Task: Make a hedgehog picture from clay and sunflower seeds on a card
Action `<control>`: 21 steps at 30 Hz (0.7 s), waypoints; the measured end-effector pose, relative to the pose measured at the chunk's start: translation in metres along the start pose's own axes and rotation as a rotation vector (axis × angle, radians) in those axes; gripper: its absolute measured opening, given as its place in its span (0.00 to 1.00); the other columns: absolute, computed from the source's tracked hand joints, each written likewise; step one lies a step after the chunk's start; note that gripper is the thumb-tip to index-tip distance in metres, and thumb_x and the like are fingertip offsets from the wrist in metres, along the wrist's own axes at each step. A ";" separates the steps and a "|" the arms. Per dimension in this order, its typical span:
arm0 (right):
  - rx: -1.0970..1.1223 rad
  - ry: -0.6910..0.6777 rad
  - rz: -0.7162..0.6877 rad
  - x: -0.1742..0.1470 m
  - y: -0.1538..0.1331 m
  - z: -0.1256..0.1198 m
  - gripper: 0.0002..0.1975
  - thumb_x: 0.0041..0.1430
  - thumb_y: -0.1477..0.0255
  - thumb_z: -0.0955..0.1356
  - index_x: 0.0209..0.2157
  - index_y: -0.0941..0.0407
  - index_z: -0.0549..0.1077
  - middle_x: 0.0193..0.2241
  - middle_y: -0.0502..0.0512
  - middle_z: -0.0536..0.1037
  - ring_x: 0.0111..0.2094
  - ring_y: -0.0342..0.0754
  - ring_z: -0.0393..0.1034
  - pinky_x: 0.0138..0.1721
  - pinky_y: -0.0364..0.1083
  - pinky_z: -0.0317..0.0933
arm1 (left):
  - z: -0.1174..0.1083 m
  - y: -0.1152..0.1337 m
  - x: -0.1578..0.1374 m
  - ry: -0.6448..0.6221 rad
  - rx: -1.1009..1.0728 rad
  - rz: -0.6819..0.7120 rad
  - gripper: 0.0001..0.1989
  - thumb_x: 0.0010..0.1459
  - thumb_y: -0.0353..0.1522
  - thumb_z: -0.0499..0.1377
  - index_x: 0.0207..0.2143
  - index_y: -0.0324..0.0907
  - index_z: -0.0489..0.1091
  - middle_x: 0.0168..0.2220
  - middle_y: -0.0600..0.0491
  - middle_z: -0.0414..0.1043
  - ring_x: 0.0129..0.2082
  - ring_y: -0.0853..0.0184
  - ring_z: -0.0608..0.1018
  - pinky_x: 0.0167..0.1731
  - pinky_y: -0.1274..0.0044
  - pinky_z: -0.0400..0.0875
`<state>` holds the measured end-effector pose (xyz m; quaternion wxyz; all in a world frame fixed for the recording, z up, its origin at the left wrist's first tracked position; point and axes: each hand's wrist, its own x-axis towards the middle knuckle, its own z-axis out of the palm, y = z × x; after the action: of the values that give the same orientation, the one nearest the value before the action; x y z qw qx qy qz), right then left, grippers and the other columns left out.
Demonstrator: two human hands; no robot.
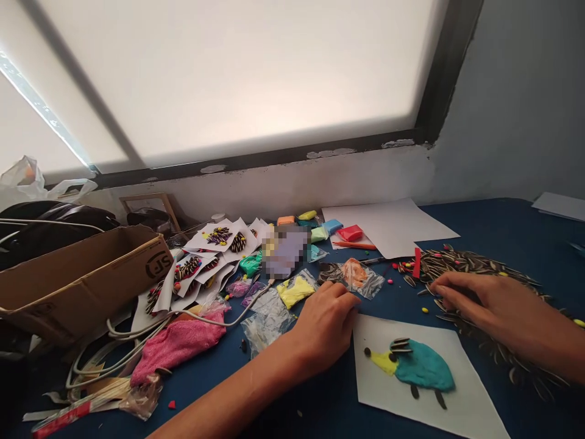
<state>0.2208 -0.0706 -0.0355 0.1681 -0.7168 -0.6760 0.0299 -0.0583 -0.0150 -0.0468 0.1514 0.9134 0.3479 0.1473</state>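
On a white sheet of paper (466, 402) lies a hedgehog shape in modelling clay, with a teal body (427, 369) and a yellow snout (382, 362). A few striped sunflower seeds (401, 346) stick up from its back near the head, and dark seeds form the feet. My left hand (329, 323) rests with curled fingers at the sheet's upper left corner; whatever it may hold is hidden. Over the near left edge of a sunflower seed pile (475, 265), my right hand (484, 299) has thumb and fingertips drawn together. I cannot make out what is between them.
Bagged yellow clay (296, 291) and orange clay (355, 274) lie beyond my left hand. Finished seed pictures (218, 236) are stacked left of them. Further left are a pink cloth (183, 341), a looped white cable (75, 366) and a cardboard box (86, 286). More paper (393, 228) lies behind.
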 end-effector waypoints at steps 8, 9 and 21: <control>-0.065 -0.093 0.110 0.006 0.015 0.005 0.18 0.60 0.59 0.60 0.39 0.49 0.80 0.39 0.58 0.84 0.38 0.59 0.78 0.37 0.55 0.66 | 0.002 0.000 0.007 -0.043 0.043 0.002 0.11 0.66 0.27 0.53 0.40 0.40 0.76 0.42 0.46 0.73 0.44 0.59 0.74 0.44 0.70 0.72; -0.071 -0.097 0.108 0.006 0.017 0.007 0.18 0.60 0.60 0.61 0.38 0.50 0.80 0.39 0.58 0.83 0.39 0.59 0.78 0.37 0.55 0.66 | 0.001 0.000 0.009 -0.051 0.050 0.000 0.10 0.66 0.27 0.53 0.39 0.40 0.76 0.42 0.46 0.73 0.43 0.59 0.74 0.43 0.70 0.72; -0.103 -0.149 0.057 0.005 0.022 0.009 0.18 0.59 0.58 0.60 0.34 0.48 0.79 0.34 0.58 0.79 0.34 0.56 0.76 0.33 0.53 0.66 | 0.016 -0.007 0.019 -0.031 0.029 0.000 0.15 0.66 0.24 0.51 0.49 0.40 0.74 0.44 0.45 0.72 0.45 0.58 0.75 0.43 0.70 0.71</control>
<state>0.2398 -0.0650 -0.0491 0.0794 -0.7391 -0.6667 0.0532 -0.0433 0.0000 -0.0611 0.1437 0.9177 0.3477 0.1280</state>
